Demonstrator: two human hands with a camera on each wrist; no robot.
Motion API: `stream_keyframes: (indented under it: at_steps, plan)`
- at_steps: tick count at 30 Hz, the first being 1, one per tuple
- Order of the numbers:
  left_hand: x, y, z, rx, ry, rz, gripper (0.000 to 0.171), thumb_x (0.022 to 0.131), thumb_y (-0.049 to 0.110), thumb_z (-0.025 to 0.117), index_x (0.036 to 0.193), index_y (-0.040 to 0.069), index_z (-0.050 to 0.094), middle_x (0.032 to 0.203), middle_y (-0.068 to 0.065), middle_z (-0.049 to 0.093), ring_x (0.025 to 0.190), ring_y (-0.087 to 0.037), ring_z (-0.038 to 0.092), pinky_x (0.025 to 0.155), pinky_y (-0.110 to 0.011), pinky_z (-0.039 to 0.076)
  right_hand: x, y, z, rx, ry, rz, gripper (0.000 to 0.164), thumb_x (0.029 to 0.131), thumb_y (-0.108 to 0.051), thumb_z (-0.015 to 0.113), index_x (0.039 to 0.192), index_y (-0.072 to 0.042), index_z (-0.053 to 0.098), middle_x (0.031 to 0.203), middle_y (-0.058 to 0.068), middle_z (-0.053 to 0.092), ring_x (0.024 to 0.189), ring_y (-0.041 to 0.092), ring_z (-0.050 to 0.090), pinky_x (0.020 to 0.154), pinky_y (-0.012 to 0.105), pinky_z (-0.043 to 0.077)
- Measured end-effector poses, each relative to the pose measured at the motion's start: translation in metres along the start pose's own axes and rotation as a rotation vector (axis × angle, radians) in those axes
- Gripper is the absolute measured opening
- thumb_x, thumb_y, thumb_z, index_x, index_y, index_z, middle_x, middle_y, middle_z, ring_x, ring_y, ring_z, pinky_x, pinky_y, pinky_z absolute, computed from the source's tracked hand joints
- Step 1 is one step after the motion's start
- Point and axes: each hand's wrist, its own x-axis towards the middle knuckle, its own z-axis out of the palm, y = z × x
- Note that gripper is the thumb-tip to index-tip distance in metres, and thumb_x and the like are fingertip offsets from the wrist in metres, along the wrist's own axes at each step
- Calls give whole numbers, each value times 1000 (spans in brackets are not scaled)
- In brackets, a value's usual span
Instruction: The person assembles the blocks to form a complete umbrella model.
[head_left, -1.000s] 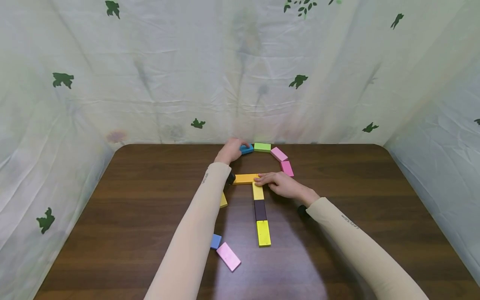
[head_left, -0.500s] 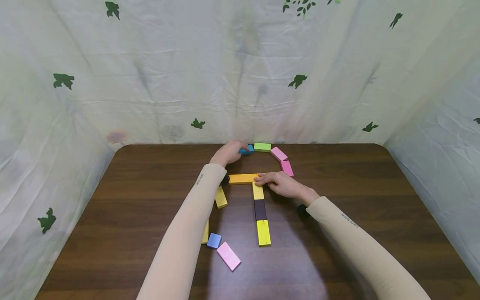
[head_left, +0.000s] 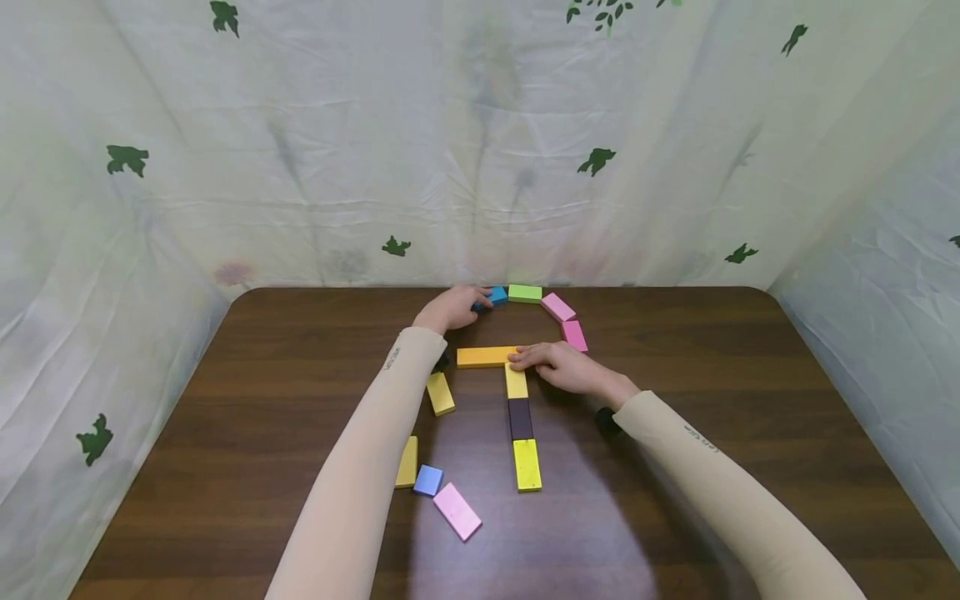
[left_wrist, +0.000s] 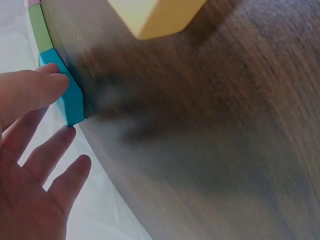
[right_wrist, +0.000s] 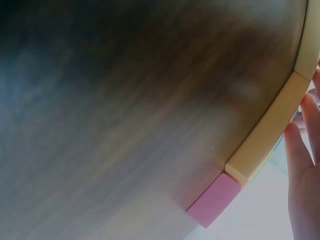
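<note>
At the far edge of the table, my left hand [head_left: 450, 309] touches a blue block [head_left: 499, 295]. In the left wrist view its fingers are spread, thumb and forefinger over that blue block [left_wrist: 74, 106] and another fingertip at its end. A green block [head_left: 524, 294], a pink block [head_left: 558, 307] and a magenta block [head_left: 574, 336] curve on to the right. My right hand [head_left: 572, 369] rests its extended fingers on the right end of an orange bar [head_left: 483, 357], above a pale yellow block [head_left: 516, 383]. The right wrist view shows fingertips beside a tan block [right_wrist: 267, 127].
A dark block [head_left: 520, 419] and a bright yellow block [head_left: 527, 467] run toward me in line. Two yellow blocks, one farther [head_left: 441, 394] and one nearer [head_left: 407, 463], lie by my left arm, with a small blue square [head_left: 428, 481] and a pale pink block [head_left: 457, 512].
My left hand and forearm have shifted left along the blue block, uncovering more of the orange bar and the yellow blocks. My right hand stays put.
</note>
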Motion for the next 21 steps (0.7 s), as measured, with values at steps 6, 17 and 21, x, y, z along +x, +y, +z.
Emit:
stream_keyframes:
  at_steps: [6,17,21]
  plan:
    - [-1,1,0,-21,14,-8,41,95,0,48,133,9,58,150,-4,36,139,-27,29,111,-40,24,0,0,-1,3,-3,-3,43,88,14,44,122,0,65,129,11,59,128,29,45,103,43,36]
    - [0,1,2,-25,28,-6,46,96,3,48,141,10,48,150,-7,36,138,-26,29,110,-39,25,-1,2,1,4,4,-15,42,88,14,43,121,1,65,129,11,59,129,29,45,104,42,35]
    - [0,1,3,-22,26,-11,48,96,4,49,143,10,45,151,-6,35,138,-26,29,110,-40,25,-1,2,1,4,2,2,42,89,13,44,122,-1,65,129,10,59,129,28,44,104,42,35]
